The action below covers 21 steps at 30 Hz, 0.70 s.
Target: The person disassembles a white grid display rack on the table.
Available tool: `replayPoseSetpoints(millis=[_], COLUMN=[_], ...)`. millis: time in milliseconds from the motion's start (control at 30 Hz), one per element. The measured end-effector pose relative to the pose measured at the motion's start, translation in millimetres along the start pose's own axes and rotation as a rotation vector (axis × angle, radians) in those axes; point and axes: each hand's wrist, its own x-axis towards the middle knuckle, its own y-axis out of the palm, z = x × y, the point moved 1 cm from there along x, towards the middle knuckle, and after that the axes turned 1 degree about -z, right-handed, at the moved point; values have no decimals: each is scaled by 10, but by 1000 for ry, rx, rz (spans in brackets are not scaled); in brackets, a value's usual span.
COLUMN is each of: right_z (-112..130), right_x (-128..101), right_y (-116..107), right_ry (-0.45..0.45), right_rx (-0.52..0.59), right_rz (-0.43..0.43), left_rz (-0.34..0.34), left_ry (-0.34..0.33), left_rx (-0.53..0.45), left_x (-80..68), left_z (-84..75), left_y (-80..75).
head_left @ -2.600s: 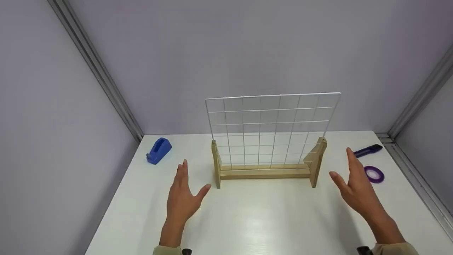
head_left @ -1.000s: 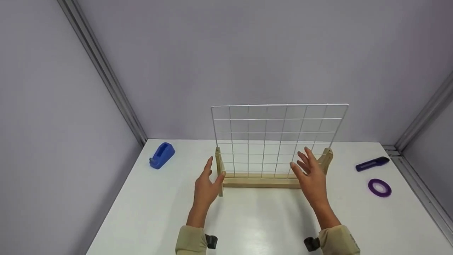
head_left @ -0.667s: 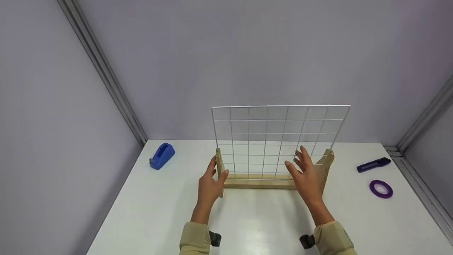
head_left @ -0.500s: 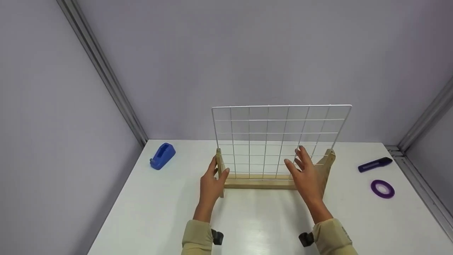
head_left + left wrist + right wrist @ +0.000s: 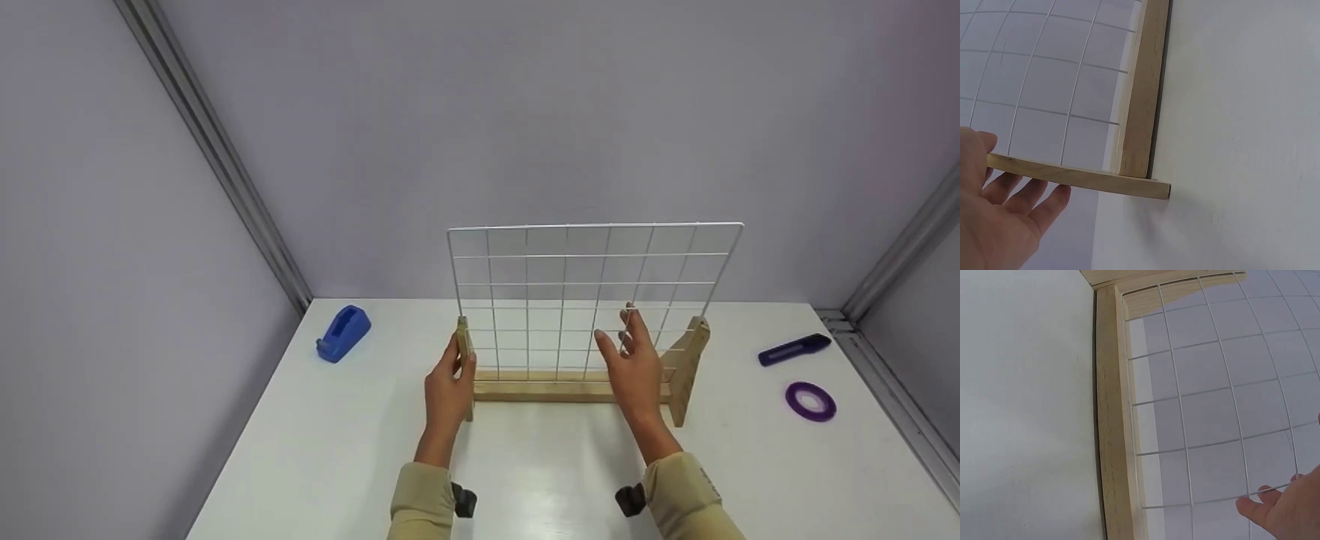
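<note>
A white wire grid panel [image 5: 570, 277] stands upright in a wooden stand [image 5: 547, 386] at the middle of the white table [image 5: 525, 465]. My left hand [image 5: 446, 386] grips the stand's left upright [image 5: 463, 334], thumb on the near side and fingers behind it. In the left wrist view the left hand [image 5: 994, 225] has its fingers behind the wooden upright [image 5: 1084, 179]. My right hand [image 5: 637, 364] is flat with straight fingers against the grid's lower right, just left of the right upright [image 5: 686, 367]. The right wrist view shows the right hand's fingertips [image 5: 1264, 506] on the grid [image 5: 1213, 388].
A blue tape dispenser [image 5: 343, 332] sits at the table's back left. A dark blue cutter [image 5: 793, 349] and a purple tape roll [image 5: 810, 400] lie at the right. Grey walls close off the back and both sides.
Both hands came in from the sides to the stand. The left hand closed on the left upright. The right hand slid left and forward onto the grid.
</note>
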Motion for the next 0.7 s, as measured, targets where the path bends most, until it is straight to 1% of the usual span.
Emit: replayPoseSetpoints(millis=[167,267,367,467,567,700], right_z=[-56,-81,-88,-72,-39,-18], right_x=[7,18,34,57,77,93], right_y=[113,155,189,223,256,292], right_ry=[-34,-48,-49,-38,-28,-9], right_rx=[17,30,23,-17,-61,-91], right_rz=[-98,-140,-152,-150,-161,-190], left_rz=[-15,-17,-26,-39,-53,-62], left_ry=[-4,1,16,30,29,20], left_rx=[-10,-7,3,16,24,23], left_x=[6,4,-5,-8,-8,-20], left_z=[13,9,14,29,32,27], left_y=[11,17,19,22,20,20])
